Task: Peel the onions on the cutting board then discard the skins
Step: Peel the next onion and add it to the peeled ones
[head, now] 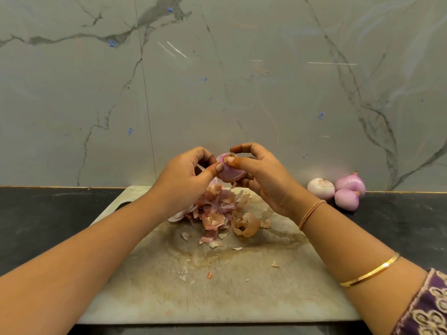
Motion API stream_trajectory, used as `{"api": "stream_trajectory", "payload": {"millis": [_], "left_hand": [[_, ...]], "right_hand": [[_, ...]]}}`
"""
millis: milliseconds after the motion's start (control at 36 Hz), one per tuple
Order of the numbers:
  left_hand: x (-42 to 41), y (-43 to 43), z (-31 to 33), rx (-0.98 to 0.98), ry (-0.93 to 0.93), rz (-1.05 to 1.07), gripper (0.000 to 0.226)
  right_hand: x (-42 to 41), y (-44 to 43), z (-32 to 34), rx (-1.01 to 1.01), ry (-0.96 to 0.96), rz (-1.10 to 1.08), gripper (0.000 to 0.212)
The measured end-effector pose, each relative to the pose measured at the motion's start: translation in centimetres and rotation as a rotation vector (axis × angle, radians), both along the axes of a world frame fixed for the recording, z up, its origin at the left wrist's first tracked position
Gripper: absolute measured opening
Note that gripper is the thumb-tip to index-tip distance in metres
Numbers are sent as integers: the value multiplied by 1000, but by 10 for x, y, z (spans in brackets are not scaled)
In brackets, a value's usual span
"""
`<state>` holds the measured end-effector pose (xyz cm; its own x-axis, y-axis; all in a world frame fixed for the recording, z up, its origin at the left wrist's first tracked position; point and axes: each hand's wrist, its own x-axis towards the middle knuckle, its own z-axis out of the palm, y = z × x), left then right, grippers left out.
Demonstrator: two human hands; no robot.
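- The peeling step is in hand: a small purple-pink onion (227, 172), partly stripped, is held in the air over the far part of the worn pale stone cutting board (217, 291), between both hands.
- The left hand (186, 176) has a curled grip, thumb pressed on the onion's left side. I cannot tell whether it also pinches a strip of skin.
- The right hand (262, 175) cups the onion from the right, fingers curled round it, thumb tip at the brown stem end.
- A heap of papery pink-brown onion skins (217, 211) lies on the board just below the hands, not yet discarded.
- Three peeled purple onions (338, 193) sit on the black desk (48, 221), far right, off the board.
- Next, as I judge it: tear away whatever skin clings at the stem end, set this onion with the others, then gather the heap to throw away.
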<state>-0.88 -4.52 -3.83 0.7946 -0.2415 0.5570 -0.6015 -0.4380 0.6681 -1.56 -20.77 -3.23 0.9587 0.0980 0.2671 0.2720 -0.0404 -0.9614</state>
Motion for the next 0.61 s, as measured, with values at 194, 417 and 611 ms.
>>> {"api": "stream_trajectory", "payload": {"millis": [194,417,611], "left_hand": [[-3,-1,3,3,75,-38,12],[-8,0,7,-4,105,-60,13],[-11,0,10,-18,99,-75,14]], "right_hand": [[-1,1,2,3,-4,-38,14],[-1,1,2,94,69,-32,22],[-1,1,3,239,151,21,14]]}}
